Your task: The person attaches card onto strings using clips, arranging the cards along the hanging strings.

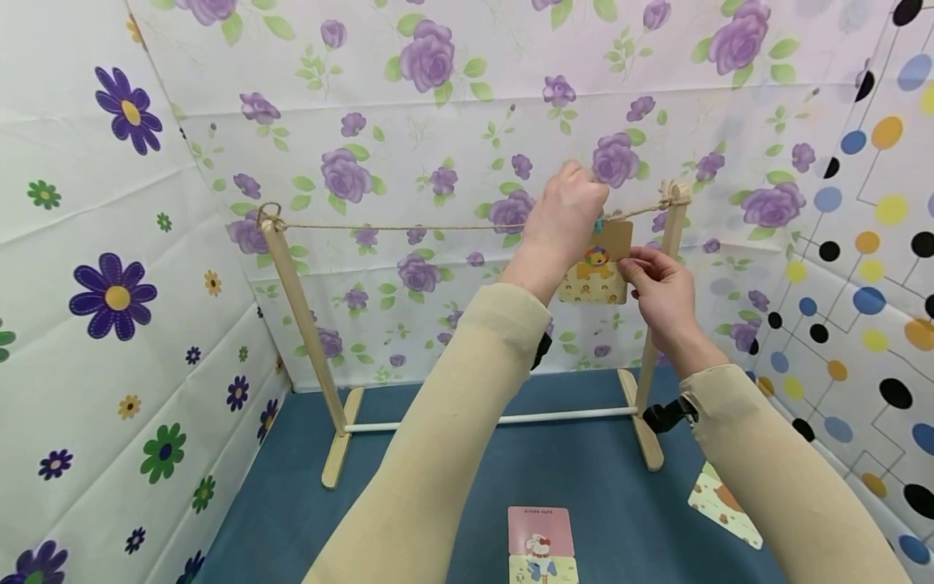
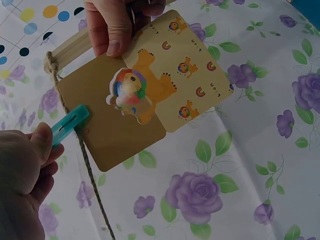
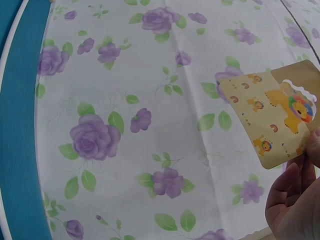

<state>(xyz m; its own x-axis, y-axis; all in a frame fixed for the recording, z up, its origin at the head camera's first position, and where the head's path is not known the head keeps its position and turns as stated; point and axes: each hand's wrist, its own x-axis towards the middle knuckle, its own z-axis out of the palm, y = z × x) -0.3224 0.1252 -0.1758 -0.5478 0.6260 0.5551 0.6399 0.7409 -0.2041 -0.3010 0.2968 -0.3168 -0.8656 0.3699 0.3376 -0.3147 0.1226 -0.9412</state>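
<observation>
A brown and cream card (image 1: pixel 594 280) printed with a lion hangs at the right part of a twine line (image 1: pixel 409 228). My left hand (image 1: pixel 565 215) pinches a teal clothespin (image 2: pixel 70 124), whose tip lies over the twine and the card's brown edge in the left wrist view. With thumb and fingers, my right hand (image 1: pixel 660 292) pinches the card by its right side. In the right wrist view the card (image 3: pixel 267 120) shows its cream half with small lions and rainbows; its brown end runs out of frame.
The twine is tied between two wooden posts (image 1: pixel 302 324) on feet, joined low down by a white rod (image 1: pixel 569 418). On the blue table (image 1: pixel 292 503) lie a pink and cream card (image 1: pixel 538 527) and another card (image 1: pixel 718 503) partly under my right sleeve. Patterned cloth walls surround the table.
</observation>
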